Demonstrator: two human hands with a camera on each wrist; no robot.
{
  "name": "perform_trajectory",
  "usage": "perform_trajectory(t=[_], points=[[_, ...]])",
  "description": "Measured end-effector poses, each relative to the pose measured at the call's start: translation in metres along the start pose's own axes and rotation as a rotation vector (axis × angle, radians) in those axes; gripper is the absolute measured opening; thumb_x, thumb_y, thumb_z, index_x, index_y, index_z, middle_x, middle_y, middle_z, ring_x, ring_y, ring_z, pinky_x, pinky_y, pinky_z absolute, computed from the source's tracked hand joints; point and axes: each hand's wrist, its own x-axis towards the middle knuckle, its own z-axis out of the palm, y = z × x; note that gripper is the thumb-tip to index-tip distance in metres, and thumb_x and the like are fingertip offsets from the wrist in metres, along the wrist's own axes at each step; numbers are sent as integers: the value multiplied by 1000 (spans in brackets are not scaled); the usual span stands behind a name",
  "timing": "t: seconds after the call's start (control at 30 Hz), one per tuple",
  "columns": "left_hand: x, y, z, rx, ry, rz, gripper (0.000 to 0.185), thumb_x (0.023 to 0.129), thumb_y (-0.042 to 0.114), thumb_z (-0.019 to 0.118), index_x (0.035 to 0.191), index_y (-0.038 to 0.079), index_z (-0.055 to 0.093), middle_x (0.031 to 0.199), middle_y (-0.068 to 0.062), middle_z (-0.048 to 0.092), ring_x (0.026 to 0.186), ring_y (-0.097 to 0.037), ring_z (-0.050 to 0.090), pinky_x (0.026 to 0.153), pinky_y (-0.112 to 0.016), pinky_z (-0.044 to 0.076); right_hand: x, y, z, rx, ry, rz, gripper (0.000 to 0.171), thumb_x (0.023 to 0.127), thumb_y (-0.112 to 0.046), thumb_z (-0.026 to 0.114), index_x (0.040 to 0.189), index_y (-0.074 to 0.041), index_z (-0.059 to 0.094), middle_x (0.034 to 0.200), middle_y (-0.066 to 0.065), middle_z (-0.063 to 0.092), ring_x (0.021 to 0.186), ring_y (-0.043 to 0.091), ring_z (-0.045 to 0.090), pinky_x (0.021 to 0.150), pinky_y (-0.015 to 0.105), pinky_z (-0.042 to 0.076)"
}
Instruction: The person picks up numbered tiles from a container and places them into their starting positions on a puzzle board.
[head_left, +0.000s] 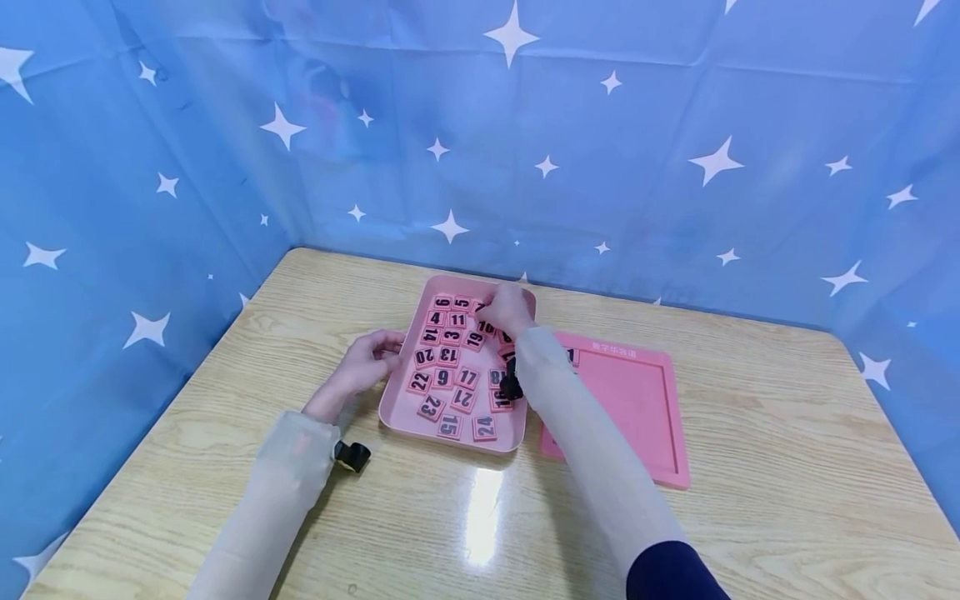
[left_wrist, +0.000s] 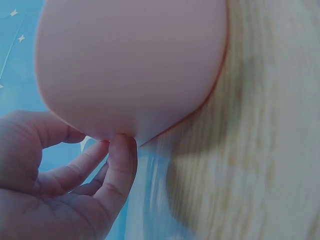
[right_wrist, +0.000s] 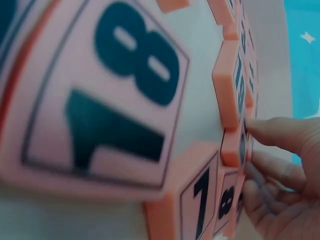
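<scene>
The right hand (head_left: 508,308) reaches into the far end of a pink tray (head_left: 397,392), its fingers curled down onto the numbered tiles there; in the right wrist view the fingertips (right_wrist: 265,131) touch the edge of one small pink tile (right_wrist: 234,145) whose number cannot be read, though whether they actually pinch it cannot be told. The left hand (head_left: 367,360) rests at the tray's left side, fingers loosely extended, and the left wrist view shows its fingertips (left_wrist: 120,150) touching the tray's rounded outer wall (left_wrist: 130,65) without wrapping round it. The tray lies on a light wooden table (head_left: 750,500), near the middle, and holds loose pink number tiles scattered face up: 23 (head_left: 431,407), 15 (head_left: 450,425) and 24 (head_left: 483,427) along the near edge, 22 (head_left: 419,382), 9 (head_left: 442,378) and 17 (head_left: 468,377) above them, and 4 (head_left: 436,317) and 11 (head_left: 457,319) farther back. Close to the right wrist camera a tile marked 18 (right_wrist: 105,95) fills most of that view. Just beside the tray, on its right, lies a flat pink puzzle frame (head_left: 637,400), with one tile in its top left corner partly hidden by the right forearm. Both forearms wear pale sheer sleeves (head_left: 292,467). A blue cloth with white stars (head_left: 675,150) hangs behind and to both sides of the table.
</scene>
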Motion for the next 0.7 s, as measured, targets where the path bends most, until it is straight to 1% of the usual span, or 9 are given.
perform_trajectory(t=[0.07,0.17,0.3,0.43,0.47,0.5,0.6,0.67,0.7], points=[[0,0,0,-1,-2,4,37,86,-6,53,123,-12,50,110,-27,56,95,-31,57,73,-26,53,0,-2,1,-29,-9,18,34,80,-5,67,60,-9,40,55,1,35,50,15,35,48,25,32],[0,1,1,-6,0,5,37,86,-7,53,123,-12,50,109,-27,56,95,-32,57,73,-26,53,-1,-5,1,-57,-23,48,33,78,-3,68,60,-10,42,56,1,42,51,15,39,47,26,34],[1,2,1,-8,0,1,38,86,-6,53,124,-11,50,110,-27,56,96,-32,57,74,-26,53,0,-5,0,-62,-33,53,35,76,-4,71,58,-11,42,55,1,41,49,14,36,46,25,33],[0,1,0,-3,3,-12,37,87,-5,53,124,-10,50,111,-26,56,97,-31,56,75,-26,53,-1,-5,-2,-35,-42,34,41,80,-12,73,58,-11,39,52,-1,36,47,13,33,44,25,31],[0,1,0,0,3,-10,37,87,-5,53,124,-11,50,111,-26,56,97,-31,56,76,-26,52,-3,-6,-3,-29,-44,26,40,80,-15,74,58,-11,40,52,-1,37,46,13,34,43,25,31],[0,1,0,3,5,-10,37,87,-5,53,123,-11,50,111,-26,56,96,-31,56,76,-26,52,-4,-6,-5,-22,-45,16,42,81,-17,74,59,-10,39,52,-1,34,46,13,32,43,25,29],[-1,0,1,2,4,-6,37,87,-6,53,123,-12,50,110,-26,56,96,-31,56,75,-26,52,-11,-9,-13,-15,-31,-21,32,78,-22,77,65,-8,51,57,0,41,50,13,35,46,25,30],[-1,1,1,1,2,-5,37,87,-6,53,123,-12,50,110,-27,56,96,-31,56,75,-27,53,-17,-11,-22,-9,-22,-55,21,77,-18,77,78,-5,61,68,3,52,57,14,44,51,26,37],[-1,1,1,-1,3,-6,37,86,-6,53,123,-12,50,111,-27,56,97,-32,56,76,-27,53,-20,-13,-27,-6,-21,-73,20,76,-16,76,86,-3,64,75,5,56,62,16,48,54,27,41]])
